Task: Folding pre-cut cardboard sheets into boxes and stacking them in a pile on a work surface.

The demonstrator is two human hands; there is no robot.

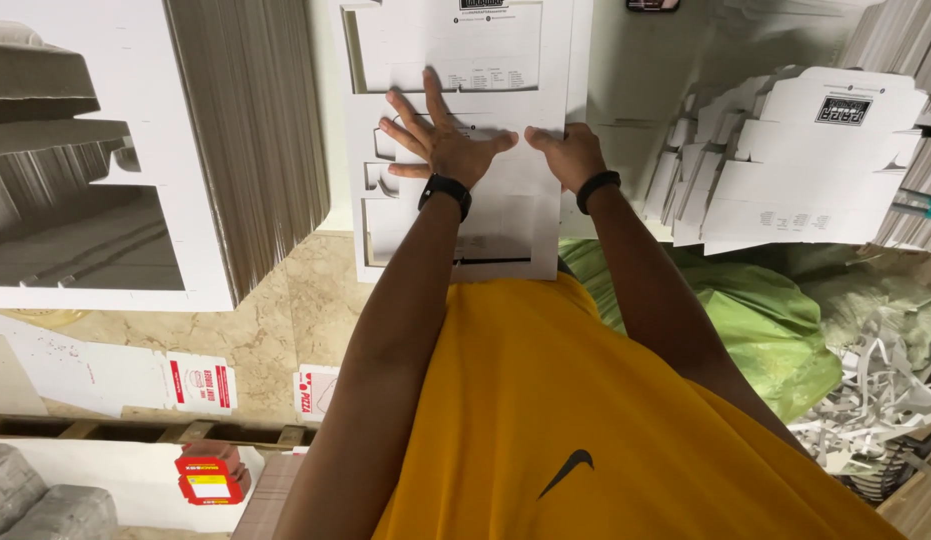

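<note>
Tall stack of flat white cardboard sheets (105, 150) is standing at the left. A white die-cut box blank (455, 60) is lying flat at centre, its near edge by the yellow shirt (545, 420). Left hand (440, 140) is pressing on the blank, fingers spread open. Right hand (567, 152) is resting on the blank's right edge, fingers curled; grip cannot be told.

The person is wearing a bright yellow short-sleeved shirt (585, 420) filling the lower middle of the frame, with a small dark curved emblem (567, 472) printed low on it. A black band (446, 190) is circling one wrist at centre frame, another black band (597, 187) the other wrist.
</note>
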